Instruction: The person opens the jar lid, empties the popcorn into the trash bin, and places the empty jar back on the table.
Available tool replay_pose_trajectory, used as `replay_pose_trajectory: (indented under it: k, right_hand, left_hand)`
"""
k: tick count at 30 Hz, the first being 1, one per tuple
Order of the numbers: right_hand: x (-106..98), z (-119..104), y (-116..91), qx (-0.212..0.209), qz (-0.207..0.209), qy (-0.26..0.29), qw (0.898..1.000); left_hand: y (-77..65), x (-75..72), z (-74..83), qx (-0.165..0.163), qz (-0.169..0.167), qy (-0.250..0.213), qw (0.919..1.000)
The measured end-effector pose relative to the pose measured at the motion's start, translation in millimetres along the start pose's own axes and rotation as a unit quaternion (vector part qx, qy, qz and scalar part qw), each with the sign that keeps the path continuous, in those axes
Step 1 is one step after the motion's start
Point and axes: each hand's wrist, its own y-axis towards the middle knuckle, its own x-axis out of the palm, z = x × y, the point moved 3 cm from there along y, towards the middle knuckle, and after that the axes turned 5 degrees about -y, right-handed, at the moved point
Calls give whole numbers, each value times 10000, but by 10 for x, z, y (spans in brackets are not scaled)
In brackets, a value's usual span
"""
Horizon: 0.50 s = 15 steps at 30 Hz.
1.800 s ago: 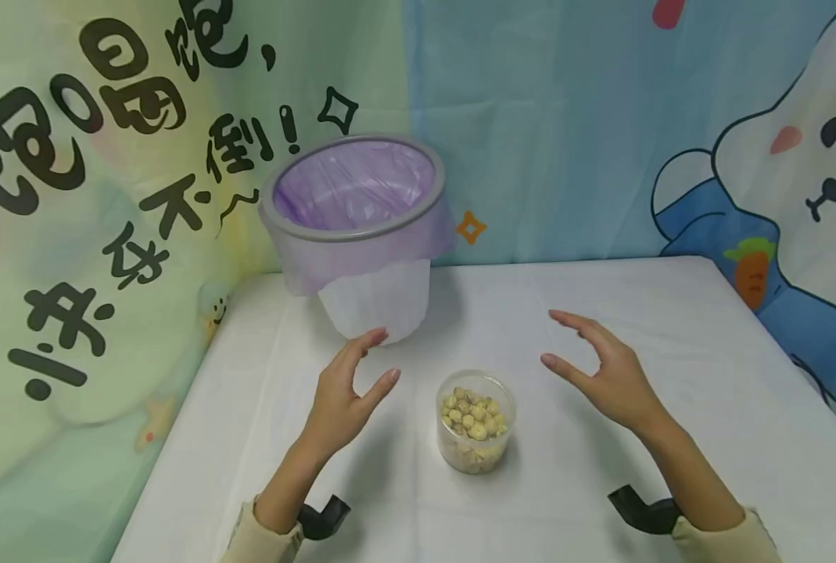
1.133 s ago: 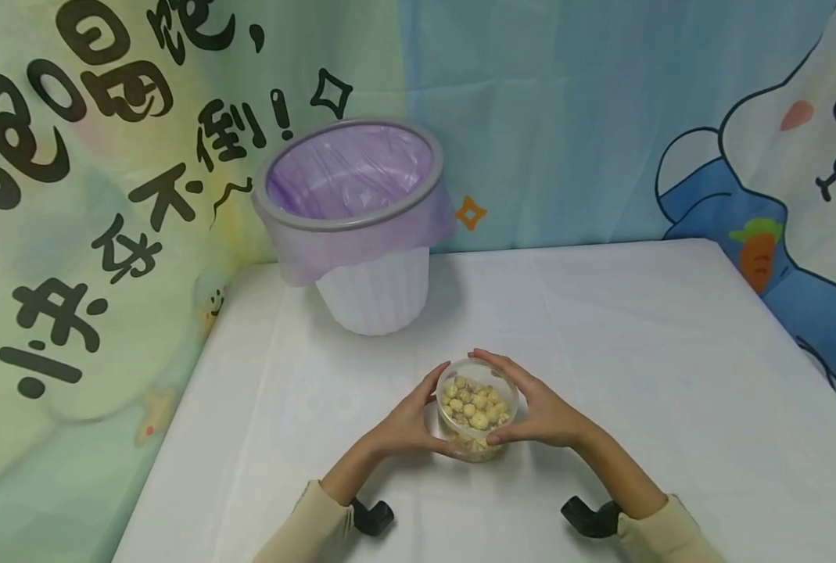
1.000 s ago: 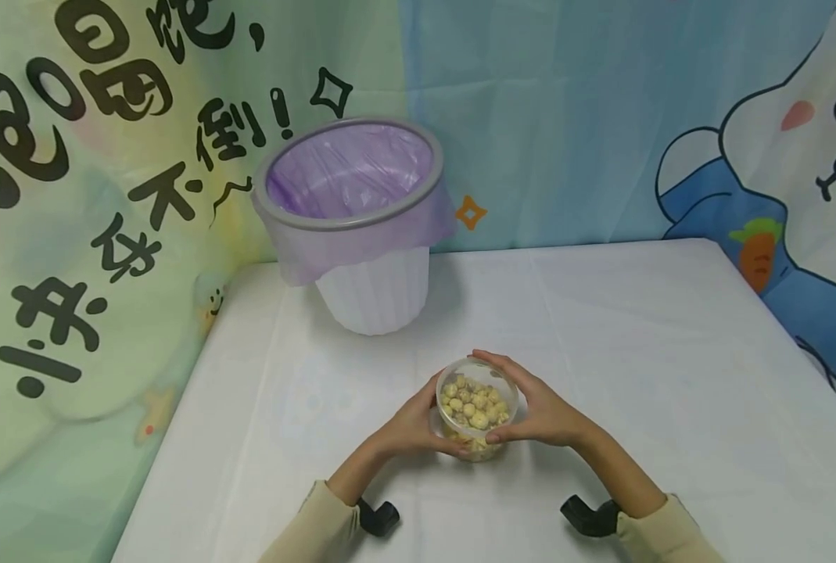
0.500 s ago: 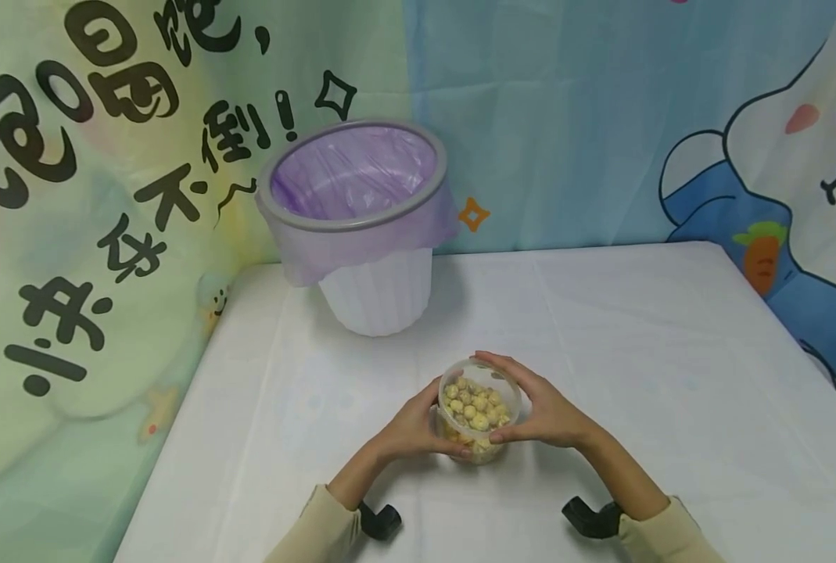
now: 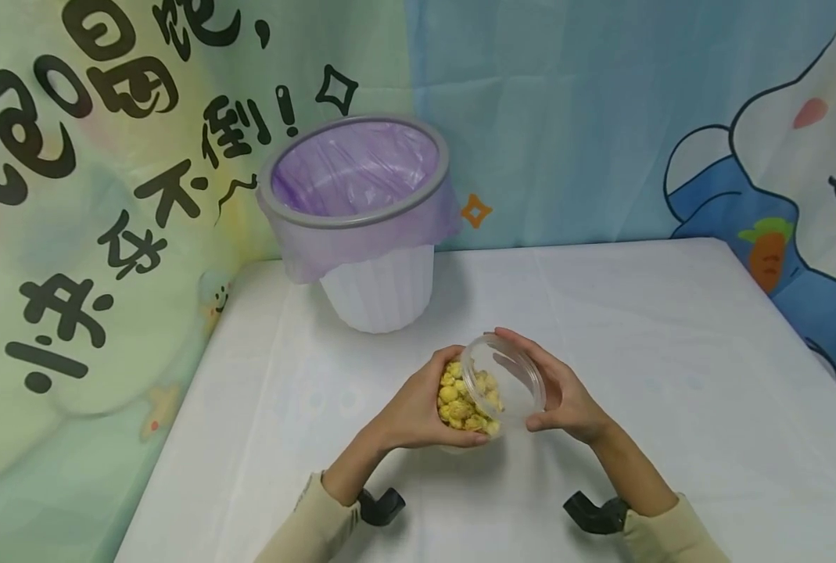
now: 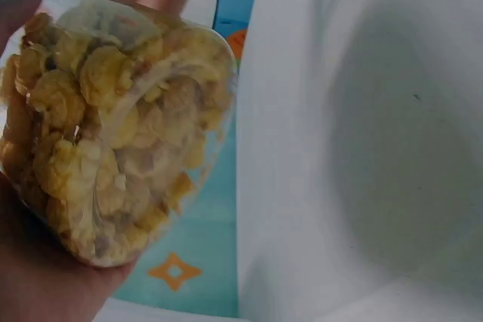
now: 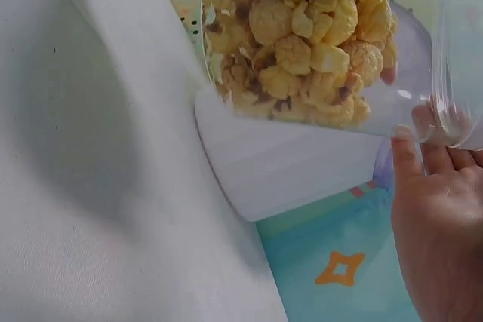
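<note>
A clear plastic jar of yellow popcorn (image 5: pixel 465 400) is tilted on its side above the table, its lid end (image 5: pixel 507 379) pointing right. My left hand (image 5: pixel 412 403) grips the jar's body, thumb in front and fingers behind. With thumb and fingers, my right hand (image 5: pixel 571 399) holds the rim at the lid end. Seen from the right wrist, the popcorn (image 7: pixel 302 50) has piled away from the lid end, and the fingers of the right hand (image 7: pixel 441 224) lie against the rim. The left wrist view shows the jar's base (image 6: pixel 143 148) and part of the left hand (image 6: pixel 45 269).
A white bin (image 5: pixel 382 293) lined with a purple bag and ringed in grey stands at the back left. White cloth (image 5: pixel 636 328) covers the table. A printed curtain (image 5: pixel 565 125) hangs behind and along the left side.
My hands first came in from both sides and took hold of the upright jar. Since then the jar has been lifted and tipped to the right, and my right hand has shifted right with the lid end.
</note>
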Motion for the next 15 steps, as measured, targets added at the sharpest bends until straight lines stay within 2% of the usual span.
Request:
replay_pose_trajectory:
  k: [2,5,8,12,15]
  right_hand:
    - [0,-2,-8,-13,-29,4,10000]
    - [17,11,-17,30,-48,-108,9999]
    - [50,35,-28,346,121,-548,9978]
    - [97,63,-44,859,517,-1303,9864]
    - [113,70,-50,893,724,-1514,9818]
  left_hand:
    - [10,-9,34,-7,39,439,9990]
    - [17,-19,57,-9,148,1202,9926]
    - [22,-19,60,10,256,1781,9837]
    - [36,-9,51,9,313,1962,9801]
    - [54,-2,62,71,324,2136,9764]
